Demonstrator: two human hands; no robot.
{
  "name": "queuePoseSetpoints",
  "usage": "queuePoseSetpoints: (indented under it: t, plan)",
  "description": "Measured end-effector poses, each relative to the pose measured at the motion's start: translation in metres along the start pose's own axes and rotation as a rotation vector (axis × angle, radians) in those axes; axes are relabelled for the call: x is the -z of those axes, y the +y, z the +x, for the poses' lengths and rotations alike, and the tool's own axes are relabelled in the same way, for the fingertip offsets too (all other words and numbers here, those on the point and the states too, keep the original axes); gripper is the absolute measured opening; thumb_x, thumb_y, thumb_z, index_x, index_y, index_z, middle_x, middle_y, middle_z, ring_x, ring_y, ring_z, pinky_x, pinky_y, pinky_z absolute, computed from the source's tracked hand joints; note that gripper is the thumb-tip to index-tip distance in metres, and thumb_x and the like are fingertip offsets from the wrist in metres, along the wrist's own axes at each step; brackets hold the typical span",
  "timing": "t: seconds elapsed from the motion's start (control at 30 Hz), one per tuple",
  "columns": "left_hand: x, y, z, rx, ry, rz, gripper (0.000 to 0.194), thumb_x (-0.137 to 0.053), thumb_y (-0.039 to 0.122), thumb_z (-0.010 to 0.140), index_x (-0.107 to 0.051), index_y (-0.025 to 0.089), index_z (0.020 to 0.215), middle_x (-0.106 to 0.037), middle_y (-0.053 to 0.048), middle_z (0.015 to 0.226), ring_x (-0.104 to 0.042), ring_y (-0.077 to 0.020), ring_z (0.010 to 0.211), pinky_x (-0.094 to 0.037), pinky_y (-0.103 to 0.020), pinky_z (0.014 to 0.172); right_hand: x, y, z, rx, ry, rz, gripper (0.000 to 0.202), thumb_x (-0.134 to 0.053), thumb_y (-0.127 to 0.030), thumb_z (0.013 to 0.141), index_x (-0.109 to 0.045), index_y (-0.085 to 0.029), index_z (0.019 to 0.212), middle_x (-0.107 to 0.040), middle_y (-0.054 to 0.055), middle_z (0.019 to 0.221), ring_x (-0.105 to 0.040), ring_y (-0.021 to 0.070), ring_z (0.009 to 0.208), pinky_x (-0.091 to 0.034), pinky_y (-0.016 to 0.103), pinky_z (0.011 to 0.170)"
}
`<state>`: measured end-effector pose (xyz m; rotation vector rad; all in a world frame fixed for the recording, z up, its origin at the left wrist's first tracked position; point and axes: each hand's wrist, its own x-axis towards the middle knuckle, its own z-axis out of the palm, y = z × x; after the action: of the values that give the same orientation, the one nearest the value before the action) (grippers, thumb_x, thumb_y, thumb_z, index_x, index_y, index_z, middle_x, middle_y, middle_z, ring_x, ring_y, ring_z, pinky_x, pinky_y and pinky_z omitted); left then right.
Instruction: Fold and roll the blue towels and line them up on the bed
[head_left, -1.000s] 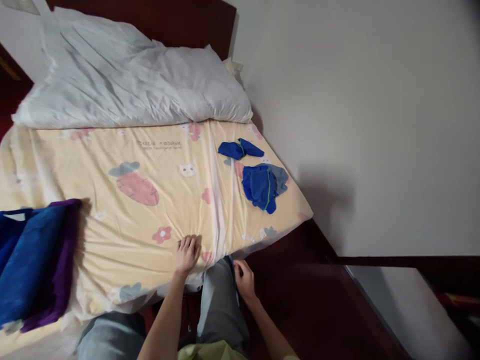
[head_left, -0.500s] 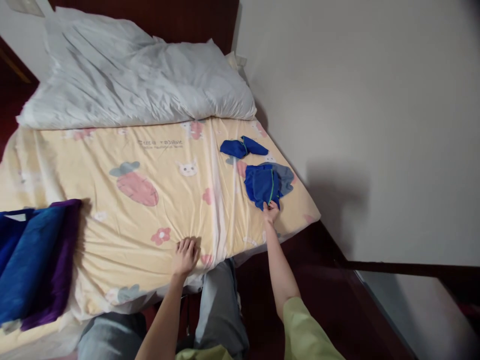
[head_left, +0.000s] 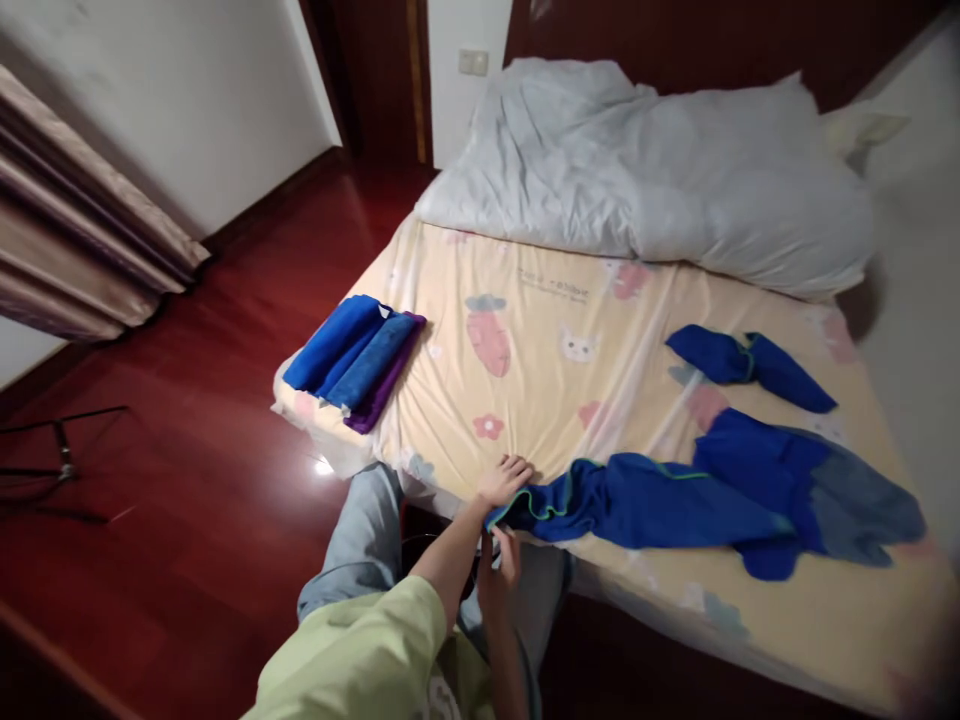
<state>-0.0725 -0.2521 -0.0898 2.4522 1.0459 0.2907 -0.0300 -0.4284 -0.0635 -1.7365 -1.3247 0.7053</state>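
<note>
A blue cloth with green edging, probably a towel, stretches along the front of the bed, bunched and wrinkled. Its left end reaches my right hand, whose fingers are closed at the green-edged corner by the bed's front edge. Just above, my left hand lies flat on the sheet with its fingers stretched out, beside that corner. To the right, the cloth runs into a blue heap with a grey-blue piece under it. Behind lies another blue cloth, gathered at its middle by a green edge.
Blue and purple folded cloths lie at the bed's left corner. A pale quilt is heaped at the headboard. The patterned yellow sheet covers the bed. Dark red floor, a curtain and a black stand are at left.
My right hand has moved left from the heap, drawing the blue cloth out along the bed's front edge toward my left hand. The view has swung left.
</note>
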Motion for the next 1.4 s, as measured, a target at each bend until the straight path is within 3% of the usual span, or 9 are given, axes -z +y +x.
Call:
queuePoseSetpoints:
  t: [0.1, 0.27, 0.4, 0.53, 0.67, 0.9, 1.13, 1.3, 1.4]
  plan:
    - [0.003, 0.003, 0.003, 0.020, 0.016, -0.034, 0.028, -0.044, 0.030, 0.106, -0.067, 0.015, 0.113, -0.067, -0.018, 0.114, -0.057, -0.0304, 0.119, -0.044, -0.045, 0.100, -0.020, 0.004, -0.038, -0.143, 0.042, 0.013, 0.043, -0.046, -0.057, 0.098, -0.075, -0.029, 0.113, -0.075, 0.017, 0.112, -0.071, 0.0372, 0.110, -0.057, 0.054, 0.091]
    - [0.025, 0.006, -0.030, 0.041, 0.028, -0.224, 0.020, -0.051, 0.027, 0.100, -0.065, 0.014, 0.106, -0.068, -0.017, 0.111, -0.061, -0.0278, 0.111, -0.048, -0.042, 0.101, 0.002, 0.032, -0.043, -0.213, 0.220, -0.007, 0.049, -0.047, -0.066, 0.095, -0.073, -0.027, 0.109, -0.078, 0.013, 0.098, -0.075, 0.0361, 0.089, -0.060, 0.048, 0.075]
    - [0.036, 0.010, -0.130, 0.160, 0.078, -0.510, 0.026, -0.043, 0.030, 0.099, -0.065, 0.018, 0.106, -0.071, -0.014, 0.109, -0.065, -0.0248, 0.108, -0.051, -0.041, 0.101, 0.018, 0.039, -0.022, -0.179, 0.298, 0.002, 0.052, -0.054, -0.067, 0.092, -0.074, -0.020, 0.101, -0.078, 0.016, 0.094, -0.075, 0.0324, 0.083, -0.060, 0.041, 0.072]
    - [0.036, 0.015, -0.255, 0.566, 0.076, -0.934, 0.028, -0.050, 0.048, 0.088, -0.066, 0.027, 0.098, -0.073, -0.010, 0.092, -0.070, -0.0266, 0.087, -0.058, -0.043, 0.083, 0.015, 0.014, -0.012, -0.068, 0.259, 0.009, 0.052, -0.052, -0.067, 0.093, -0.075, -0.020, 0.099, -0.078, 0.017, 0.096, -0.075, 0.0326, 0.087, -0.059, 0.041, 0.075]
    - [0.054, 0.017, -0.318, 0.646, 0.127, -1.085, 0.040, -0.056, 0.061, 0.081, -0.065, 0.032, 0.107, -0.072, -0.010, 0.096, -0.070, -0.0281, 0.090, -0.058, -0.043, 0.084, -0.004, -0.035, -0.030, 0.011, 0.104, 0.060, 0.047, -0.057, -0.063, 0.093, -0.077, -0.020, 0.095, -0.079, 0.015, 0.097, -0.075, 0.0304, 0.089, -0.060, 0.039, 0.080]
    - [0.074, 0.022, -0.301, 0.340, 0.114, -1.300, 0.065, -0.079, 0.037, 0.061, -0.065, 0.034, 0.125, -0.068, -0.007, 0.113, -0.063, -0.0349, 0.110, -0.055, -0.048, 0.099, -0.053, -0.112, -0.086, 0.225, -0.265, 0.113, 0.027, -0.056, -0.036, 0.099, -0.079, -0.021, 0.097, -0.078, 0.008, 0.092, -0.075, 0.0210, 0.087, -0.060, 0.030, 0.082]
    - [0.057, 0.017, -0.301, 0.318, 0.460, -1.497, 0.067, -0.080, 0.026, 0.069, -0.061, 0.016, 0.132, -0.069, -0.007, 0.104, -0.066, -0.0247, 0.102, -0.052, -0.045, 0.106, -0.044, -0.120, -0.084, 0.250, -0.402, 0.027, 0.030, -0.066, -0.025, 0.091, -0.075, -0.021, 0.118, -0.078, 0.008, 0.111, -0.074, 0.0227, 0.102, -0.060, 0.034, 0.094]
    - [0.055, 0.012, -0.304, 0.395, 0.401, -1.783, 0.086, -0.087, 0.035, 0.074, -0.047, 0.019, 0.148, -0.067, -0.002, 0.095, -0.061, -0.0121, 0.070, -0.057, -0.028, 0.071, -0.038, -0.127, -0.082, 0.401, -0.426, -0.033, 0.038, -0.068, -0.021, 0.090, -0.071, -0.021, 0.128, -0.073, 0.010, 0.121, -0.069, 0.0231, 0.114, -0.058, 0.038, 0.103]
    - [0.056, 0.010, -0.305, 0.363, 0.427, -1.862, 0.098, -0.091, 0.033, 0.072, -0.040, 0.022, 0.155, -0.068, -0.004, 0.098, -0.065, -0.0132, 0.077, -0.057, -0.027, 0.075, -0.041, -0.126, -0.086, 0.463, -0.325, -0.103, 0.038, -0.061, -0.017, 0.094, -0.069, -0.022, 0.130, -0.071, 0.011, 0.125, -0.067, 0.0222, 0.118, -0.056, 0.039, 0.105]
